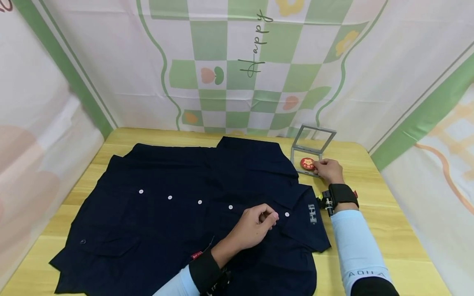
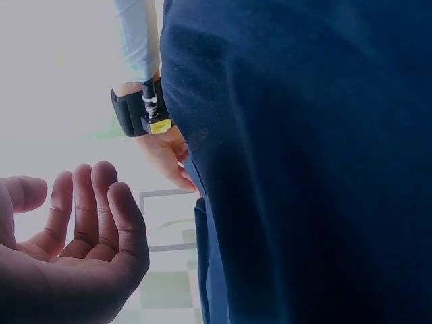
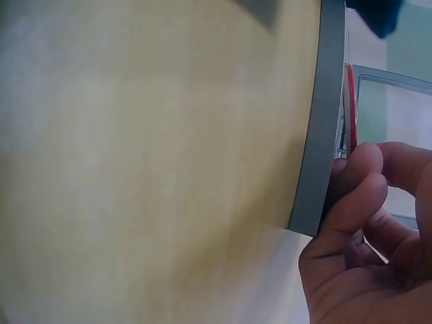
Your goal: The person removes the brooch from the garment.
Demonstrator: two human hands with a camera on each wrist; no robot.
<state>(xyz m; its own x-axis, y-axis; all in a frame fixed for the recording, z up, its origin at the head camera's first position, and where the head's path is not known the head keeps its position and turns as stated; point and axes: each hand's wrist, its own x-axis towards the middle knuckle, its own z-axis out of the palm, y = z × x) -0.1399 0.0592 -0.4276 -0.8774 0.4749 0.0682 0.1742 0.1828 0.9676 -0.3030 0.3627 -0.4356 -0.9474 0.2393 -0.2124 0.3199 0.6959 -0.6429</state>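
Note:
A grey hinged case [image 1: 294,158] with a raised, see-through lid [image 1: 329,142] stands at the right back of the table. Within its lower frame is a red round badge [image 1: 307,163] with a pale yellow design. My right hand [image 1: 330,170] pinches the badge at its right edge; the right wrist view shows the badge's thin red rim [image 3: 352,111] at the fingertips, beside the grey case edge [image 3: 320,115]. Over a navy short-sleeved shirt [image 1: 177,172] hovers my left hand [image 1: 253,225], its fingers loosely bent and holding nothing.
The shirt, with white buttons, a chest pocket and a small red tag [image 1: 196,255], covers most of the wooden table [image 1: 385,213]. A printed cloth [image 1: 244,98] hangs behind the table, and more cloth encloses both sides.

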